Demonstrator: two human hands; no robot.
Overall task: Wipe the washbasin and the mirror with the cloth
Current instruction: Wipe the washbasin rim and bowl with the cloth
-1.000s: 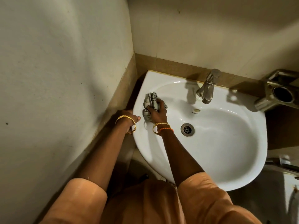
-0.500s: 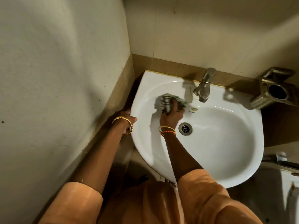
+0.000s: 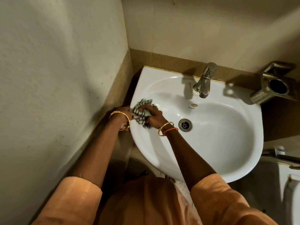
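A person in orange short sleeves is standing close against the white washbasin (image 3: 211, 159), which is sitting in the corner where the left wall meets the far wall. The right hand (image 3: 154, 115) is lying over a crumpled checked cloth (image 3: 140, 112), fingers curled down onto it, pressing it against the left inner slope of the basin, just inside the rim. Part of the cloth is showing beyond the fingertips on the far side, and a darker end is trailing out toward the near side under the wrist. The left hand (image 3: 125, 118) is resting on the basin's left rim, right beside the cloth; its fingers are bending over the edge, and I cannot tell whether they are touching the cloth or only the porcelain. Both wrists are wearing gold bangles, and the right one is also carrying an orange thread band.

The drain (image 3: 185, 125) is sitting near the middle of the bowl, to the right of the right wrist and apart from the cloth. The chrome tap (image 3: 204, 79) is standing at the far rim, its spout pointing down into the bowl. A metal holder (image 3: 274, 83) is jutting from the wall to the far right of the basin. A brown tile band is running along both walls at rim height.
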